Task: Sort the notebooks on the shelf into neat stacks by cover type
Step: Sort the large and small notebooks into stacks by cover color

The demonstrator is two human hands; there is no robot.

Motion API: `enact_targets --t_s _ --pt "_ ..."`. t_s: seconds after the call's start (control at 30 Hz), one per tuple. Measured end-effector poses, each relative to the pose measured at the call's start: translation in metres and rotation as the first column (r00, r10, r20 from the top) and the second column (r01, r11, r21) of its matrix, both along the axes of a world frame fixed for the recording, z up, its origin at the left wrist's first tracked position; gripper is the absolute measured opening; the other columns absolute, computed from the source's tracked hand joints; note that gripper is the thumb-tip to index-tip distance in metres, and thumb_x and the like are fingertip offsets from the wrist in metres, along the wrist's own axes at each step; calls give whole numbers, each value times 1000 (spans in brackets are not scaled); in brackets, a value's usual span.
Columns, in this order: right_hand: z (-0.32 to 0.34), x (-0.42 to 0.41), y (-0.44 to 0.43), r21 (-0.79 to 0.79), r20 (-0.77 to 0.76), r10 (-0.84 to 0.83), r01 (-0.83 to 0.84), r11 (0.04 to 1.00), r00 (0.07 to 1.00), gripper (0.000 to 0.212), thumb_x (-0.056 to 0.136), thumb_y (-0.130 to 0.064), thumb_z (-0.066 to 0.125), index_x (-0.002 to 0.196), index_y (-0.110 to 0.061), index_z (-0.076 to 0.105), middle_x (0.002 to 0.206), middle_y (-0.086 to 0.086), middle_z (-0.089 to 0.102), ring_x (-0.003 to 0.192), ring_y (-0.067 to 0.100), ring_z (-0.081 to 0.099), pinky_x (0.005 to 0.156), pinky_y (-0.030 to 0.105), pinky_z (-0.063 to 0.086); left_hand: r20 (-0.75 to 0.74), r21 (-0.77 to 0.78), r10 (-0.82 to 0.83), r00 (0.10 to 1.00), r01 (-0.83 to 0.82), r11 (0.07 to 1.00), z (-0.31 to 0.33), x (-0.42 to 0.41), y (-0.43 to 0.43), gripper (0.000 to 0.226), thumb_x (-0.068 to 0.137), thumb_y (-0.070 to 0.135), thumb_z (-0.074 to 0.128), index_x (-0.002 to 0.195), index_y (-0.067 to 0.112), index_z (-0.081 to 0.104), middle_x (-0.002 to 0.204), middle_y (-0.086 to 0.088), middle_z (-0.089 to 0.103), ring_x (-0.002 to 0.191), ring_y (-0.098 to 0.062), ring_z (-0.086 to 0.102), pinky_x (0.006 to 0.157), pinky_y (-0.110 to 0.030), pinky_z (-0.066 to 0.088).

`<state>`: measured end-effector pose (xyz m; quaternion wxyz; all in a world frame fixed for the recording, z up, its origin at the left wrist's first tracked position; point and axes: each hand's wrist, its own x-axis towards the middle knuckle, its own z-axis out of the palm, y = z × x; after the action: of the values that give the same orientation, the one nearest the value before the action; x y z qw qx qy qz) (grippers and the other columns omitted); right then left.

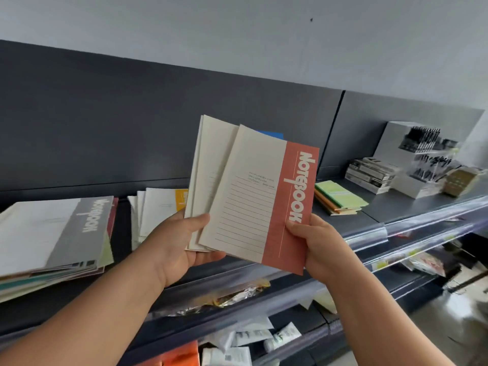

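Both hands hold a fanned bunch of cream notebooks upright in front of the shelf. The front one is a red-banded notebook printed "Notebook"; my right hand pinches its lower right corner. My left hand grips the bottom of the notebooks behind it, one showing a blue edge. On the shelf at left lies a slanted stack topped by a grey-banded notebook. Behind my left hand sits a loose pile of white notebooks with a yellow band. A small green-and-orange stack lies to the right.
The dark grey shelf has a clear plastic front rail. At far right stand boxed items and a white pen display. Lower shelves hold packets, tubes and foil-wrapped goods.
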<state>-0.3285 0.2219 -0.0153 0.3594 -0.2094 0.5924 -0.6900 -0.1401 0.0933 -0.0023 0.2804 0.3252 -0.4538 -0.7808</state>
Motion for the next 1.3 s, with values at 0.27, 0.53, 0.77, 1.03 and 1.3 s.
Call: enact_targets --t_s 0.27,0.53,0.77,1.03,1.3 --pt "-1 -71 20 49 -10 -11 12 999 1000 23 93 -3 59 115 -12 61 103 7 74 92 28 71 68 43 58 4 41 13 1000 -13 999 4 -63 32 28 93 14 59 120 10 59 100 -17 73 85 -34 70 61 -42 60" --pt "-4 -120 -8 54 -14 -3 4 999 1000 24 95 -7 58 115 -19 60 104 3 74 95 29 71 82 53 57 -12 2 5 1000 -5 1000 -3 -105 -1 35 90 8 60 123 17 58 103 -14 73 86 -32 71 53 -36 59" --pt "-6 -158 -47 85 -44 33 -29 996 998 24 96 -7 57 116 -19 60 102 1 75 91 26 72 73 48 58 -11 -10 29 1000 -29 1000 -10 -135 -40 34 89 8 61 122 16 60 103 -11 73 81 -27 72 50 -33 56" --pt "-27 -178 -84 149 -27 157 -151 977 987 21 96 -9 57 116 -18 58 102 2 75 90 26 73 76 48 59 157 -203 192 969 -159 966 -23 -146 -45 34 93 -2 54 117 20 59 104 -6 71 90 -26 69 53 -32 57" --pt "-31 -234 -96 200 -46 317 -302 932 947 22 95 -10 59 114 -20 61 101 1 75 90 27 72 80 52 57 57 -135 358 932 -348 928 -28 -179 -9 31 94 1 55 113 24 64 106 -3 73 94 -26 69 56 -33 57"
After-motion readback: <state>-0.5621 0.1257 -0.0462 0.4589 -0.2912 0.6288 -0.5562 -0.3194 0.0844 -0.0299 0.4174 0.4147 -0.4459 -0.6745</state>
